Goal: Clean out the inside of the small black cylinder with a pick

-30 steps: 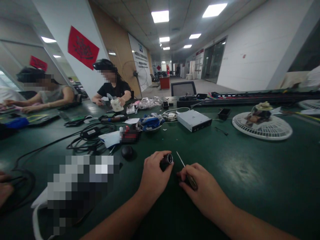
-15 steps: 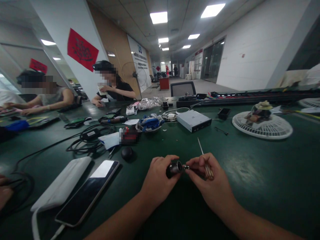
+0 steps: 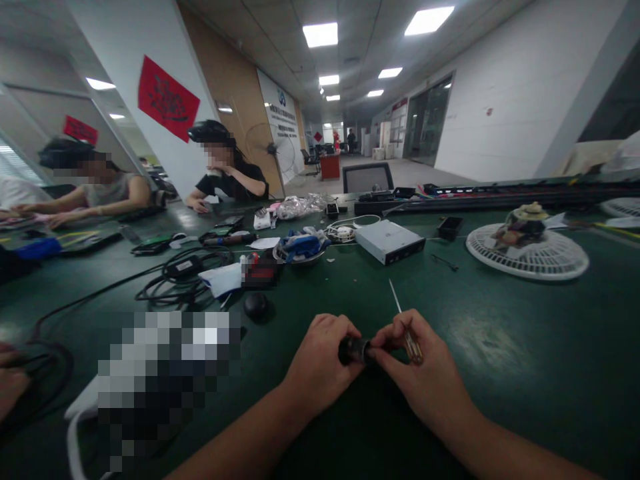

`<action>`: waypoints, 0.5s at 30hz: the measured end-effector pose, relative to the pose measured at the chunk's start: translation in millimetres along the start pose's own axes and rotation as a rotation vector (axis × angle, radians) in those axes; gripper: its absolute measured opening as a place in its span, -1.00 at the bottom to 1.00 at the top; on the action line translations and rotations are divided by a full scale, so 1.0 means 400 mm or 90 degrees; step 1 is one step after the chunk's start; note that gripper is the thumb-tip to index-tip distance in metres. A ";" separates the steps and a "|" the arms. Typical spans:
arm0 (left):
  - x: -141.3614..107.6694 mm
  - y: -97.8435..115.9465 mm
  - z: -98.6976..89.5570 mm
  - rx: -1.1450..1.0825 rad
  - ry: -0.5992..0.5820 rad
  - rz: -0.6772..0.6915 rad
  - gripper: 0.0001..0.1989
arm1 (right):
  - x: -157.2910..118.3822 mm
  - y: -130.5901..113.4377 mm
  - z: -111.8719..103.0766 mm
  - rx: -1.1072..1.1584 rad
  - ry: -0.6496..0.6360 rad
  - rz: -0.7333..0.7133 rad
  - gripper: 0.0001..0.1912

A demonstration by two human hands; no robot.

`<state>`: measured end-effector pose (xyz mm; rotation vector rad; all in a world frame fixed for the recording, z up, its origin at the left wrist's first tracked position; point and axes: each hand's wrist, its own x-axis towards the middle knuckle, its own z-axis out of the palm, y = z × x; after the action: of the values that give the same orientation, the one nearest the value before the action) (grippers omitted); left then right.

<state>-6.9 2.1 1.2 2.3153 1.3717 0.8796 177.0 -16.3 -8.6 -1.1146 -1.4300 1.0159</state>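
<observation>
My left hand [image 3: 317, 357] is closed around a short, dark metal cylinder [image 3: 355, 350], its open end turned toward the right. At that end, the thumb and forefinger of my right hand [image 3: 425, 370] pinch together against the rim. Whatever lies between those fingertips is hidden now. A screwdriver [image 3: 413, 348] with a clear amber handle is tucked across the fingers of the same hand, its thin shaft pointing up and away. Both hands are just above the green table [image 3: 505, 400].
A grey disc drive [image 3: 387, 240] and a white fan grille [image 3: 530, 253] lie farther back. To the left are a black round object [image 3: 256, 305], coiled cables [image 3: 173, 277] and a pixelated area. Two people sit at the far left; another person's hand [image 3: 13, 380] is at the left edge.
My right fingertips have moved left to the cylinder's open end; the small metal piece they pinched is now out of sight. The cylinder has turned slightly and dropped a little.
</observation>
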 end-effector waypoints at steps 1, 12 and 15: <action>-0.001 -0.001 0.001 -0.001 0.001 0.008 -0.77 | 0.000 0.000 0.001 0.003 -0.002 0.000 -0.67; 0.000 0.007 -0.001 -0.010 0.009 0.086 -0.80 | -0.004 -0.014 -0.002 -0.015 -0.037 -0.044 -0.85; 0.001 0.004 -0.001 0.004 0.054 0.047 -0.77 | -0.008 -0.016 -0.008 0.037 0.003 -0.058 -0.89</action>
<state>-5.8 1.6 2.4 2.3726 1.3313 1.0072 179.7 -20.7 -2.7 -1.0002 -1.4264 0.9837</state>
